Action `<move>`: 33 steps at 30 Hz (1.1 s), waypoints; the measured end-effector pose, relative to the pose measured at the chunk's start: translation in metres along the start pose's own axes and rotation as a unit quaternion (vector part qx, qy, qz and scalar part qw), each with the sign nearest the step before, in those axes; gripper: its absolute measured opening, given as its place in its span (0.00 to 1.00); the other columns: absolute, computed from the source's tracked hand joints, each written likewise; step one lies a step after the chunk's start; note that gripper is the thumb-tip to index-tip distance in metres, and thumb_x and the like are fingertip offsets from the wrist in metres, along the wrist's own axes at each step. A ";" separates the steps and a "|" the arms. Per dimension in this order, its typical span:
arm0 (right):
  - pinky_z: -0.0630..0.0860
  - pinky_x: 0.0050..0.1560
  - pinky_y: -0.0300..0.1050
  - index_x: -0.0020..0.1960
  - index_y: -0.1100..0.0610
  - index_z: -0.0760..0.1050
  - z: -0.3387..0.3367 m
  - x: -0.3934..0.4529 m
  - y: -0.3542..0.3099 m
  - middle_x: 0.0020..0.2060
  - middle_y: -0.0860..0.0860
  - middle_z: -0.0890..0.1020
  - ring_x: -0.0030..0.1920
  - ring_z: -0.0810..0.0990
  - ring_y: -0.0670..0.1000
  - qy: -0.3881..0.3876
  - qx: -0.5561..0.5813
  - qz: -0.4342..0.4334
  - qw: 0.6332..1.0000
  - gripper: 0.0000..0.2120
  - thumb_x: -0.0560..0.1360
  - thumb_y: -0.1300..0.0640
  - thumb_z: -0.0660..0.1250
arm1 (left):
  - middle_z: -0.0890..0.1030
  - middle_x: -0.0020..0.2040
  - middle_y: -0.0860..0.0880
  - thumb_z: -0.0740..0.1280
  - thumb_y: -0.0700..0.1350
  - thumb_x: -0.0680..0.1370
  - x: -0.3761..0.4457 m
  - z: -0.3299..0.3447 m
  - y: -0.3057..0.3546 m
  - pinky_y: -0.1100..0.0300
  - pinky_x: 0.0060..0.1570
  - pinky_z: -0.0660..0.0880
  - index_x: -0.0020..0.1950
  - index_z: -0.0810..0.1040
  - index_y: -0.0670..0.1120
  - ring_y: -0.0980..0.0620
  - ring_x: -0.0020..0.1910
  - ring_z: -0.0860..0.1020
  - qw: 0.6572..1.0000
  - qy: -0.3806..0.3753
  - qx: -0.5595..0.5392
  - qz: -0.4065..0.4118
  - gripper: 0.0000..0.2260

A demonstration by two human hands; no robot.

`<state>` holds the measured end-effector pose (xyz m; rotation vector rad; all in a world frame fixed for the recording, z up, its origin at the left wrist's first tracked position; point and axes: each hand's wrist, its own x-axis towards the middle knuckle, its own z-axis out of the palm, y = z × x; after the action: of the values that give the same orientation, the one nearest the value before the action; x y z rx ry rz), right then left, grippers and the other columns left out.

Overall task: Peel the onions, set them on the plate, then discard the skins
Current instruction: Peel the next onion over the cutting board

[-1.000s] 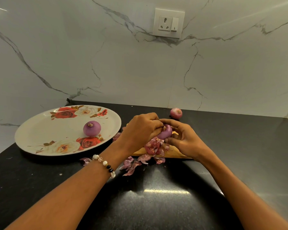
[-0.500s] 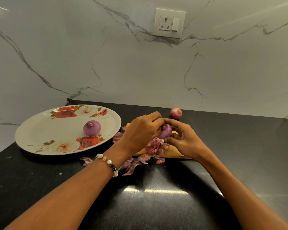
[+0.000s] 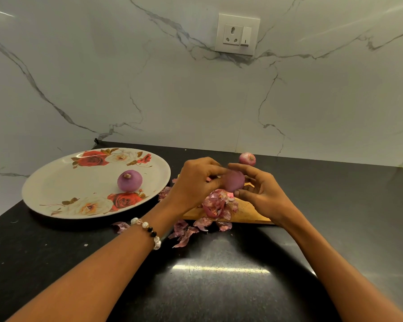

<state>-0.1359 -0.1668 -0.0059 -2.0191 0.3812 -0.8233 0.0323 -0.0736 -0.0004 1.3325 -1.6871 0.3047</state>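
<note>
Above the wooden board point(image 3: 242, 211), both hands apparently grip a smooth round onion point(image 3: 234, 181).

Both hands, left point(image 3: 193, 182) and right point(image 3: 261, 194), grip onion point(image 3: 233, 182) over board point(image 3: 244, 211); peeled one point(image 3: 129, 181) on plate point(image 3: 56, 182), skins point(image 3: 215, 205) below.

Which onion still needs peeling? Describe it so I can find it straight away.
Start from the wall socket and drop to the black counter's back edge. The unpeeled onion sits there alone, just beyond the hands. Unlike the smooth purple onion on the plate and the held onion, it keeps its streaked pink skin.
</note>
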 end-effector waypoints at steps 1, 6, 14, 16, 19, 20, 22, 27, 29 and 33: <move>0.79 0.56 0.42 0.65 0.51 0.72 0.001 0.000 0.000 0.60 0.47 0.78 0.60 0.77 0.49 -0.005 -0.004 -0.002 1.000 0.28 0.71 0.75 0.69 | 0.84 0.46 0.43 0.75 0.40 0.71 -0.001 0.001 0.000 0.70 0.44 0.75 0.51 0.84 0.41 0.50 0.43 0.81 1.000 0.003 0.010 0.002 0.10; 0.79 0.57 0.42 0.64 0.48 0.71 0.003 0.000 0.002 0.61 0.45 0.77 0.62 0.77 0.49 -0.013 -0.030 -0.010 0.999 0.29 0.72 0.75 0.69 | 0.84 0.44 0.45 0.73 0.39 0.72 -0.001 0.000 0.000 0.76 0.46 0.73 0.47 0.85 0.40 0.57 0.42 0.79 1.000 0.026 0.004 0.013 0.06; 0.78 0.56 0.40 0.66 0.51 0.71 0.006 0.002 0.005 0.62 0.48 0.77 0.61 0.77 0.48 0.014 -0.010 -0.013 1.000 0.29 0.72 0.74 0.70 | 0.82 0.47 0.44 0.71 0.37 0.74 -0.003 0.008 0.001 0.73 0.47 0.74 0.50 0.83 0.38 0.55 0.45 0.78 0.998 0.062 0.028 0.011 0.07; 0.79 0.56 0.41 0.66 0.51 0.71 0.007 0.002 0.006 0.62 0.49 0.76 0.62 0.77 0.49 0.025 -0.004 -0.015 1.000 0.29 0.71 0.74 0.70 | 0.81 0.48 0.44 0.71 0.36 0.74 -0.002 0.010 0.001 0.72 0.47 0.75 0.50 0.82 0.37 0.55 0.45 0.77 0.997 0.079 0.020 -0.005 0.06; 0.79 0.56 0.43 0.66 0.52 0.72 0.009 0.003 0.007 0.62 0.49 0.76 0.62 0.77 0.49 0.043 0.001 -0.025 0.999 0.29 0.70 0.74 0.72 | 0.80 0.47 0.45 0.71 0.36 0.74 -0.002 0.010 0.003 0.74 0.45 0.74 0.48 0.83 0.37 0.59 0.43 0.75 0.993 0.107 -0.003 -0.047 0.05; 0.80 0.56 0.43 0.66 0.53 0.72 0.010 0.003 0.007 0.62 0.49 0.76 0.62 0.77 0.49 0.050 0.002 -0.027 0.998 0.29 0.70 0.73 0.72 | 0.80 0.47 0.46 0.71 0.36 0.74 -0.002 0.009 0.004 0.74 0.44 0.74 0.48 0.83 0.38 0.60 0.42 0.75 0.991 0.115 -0.011 -0.065 0.04; 0.80 0.55 0.43 0.65 0.54 0.73 0.011 0.003 0.006 0.61 0.49 0.76 0.61 0.77 0.47 0.062 0.006 -0.031 0.998 0.29 0.69 0.73 0.73 | 0.79 0.46 0.49 0.71 0.37 0.75 -0.001 0.008 0.005 0.74 0.43 0.74 0.48 0.83 0.39 0.60 0.43 0.76 0.985 0.128 -0.036 -0.107 0.04; 0.81 0.53 0.45 0.65 0.56 0.73 0.010 0.003 0.006 0.61 0.50 0.77 0.60 0.77 0.49 0.080 0.006 -0.036 0.996 0.29 0.68 0.73 0.74 | 0.83 0.45 0.49 0.70 0.41 0.76 -0.003 0.009 0.010 0.63 0.42 0.80 0.48 0.82 0.45 0.55 0.43 0.82 0.950 0.126 -0.146 -0.244 0.02; 0.81 0.53 0.44 0.65 0.56 0.73 0.010 0.003 0.006 0.62 0.50 0.76 0.59 0.77 0.49 0.080 0.006 -0.034 0.996 0.28 0.68 0.73 0.74 | 0.83 0.43 0.50 0.69 0.42 0.77 -0.002 0.008 0.012 0.64 0.41 0.80 0.46 0.80 0.48 0.55 0.42 0.82 0.933 0.128 -0.180 -0.283 0.01; 0.80 0.52 0.42 0.65 0.56 0.73 0.010 0.003 0.004 0.62 0.49 0.76 0.60 0.77 0.49 0.075 0.011 -0.035 0.996 0.28 0.69 0.73 0.73 | 0.83 0.43 0.50 0.69 0.43 0.77 -0.001 0.007 0.013 0.64 0.41 0.80 0.45 0.79 0.49 0.54 0.42 0.83 0.899 0.135 -0.242 -0.339 0.02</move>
<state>-0.1272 -0.1644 -0.0120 -1.9652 0.3865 -1.0231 0.0176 -0.0727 -0.0003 1.3259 -0.8983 -0.3134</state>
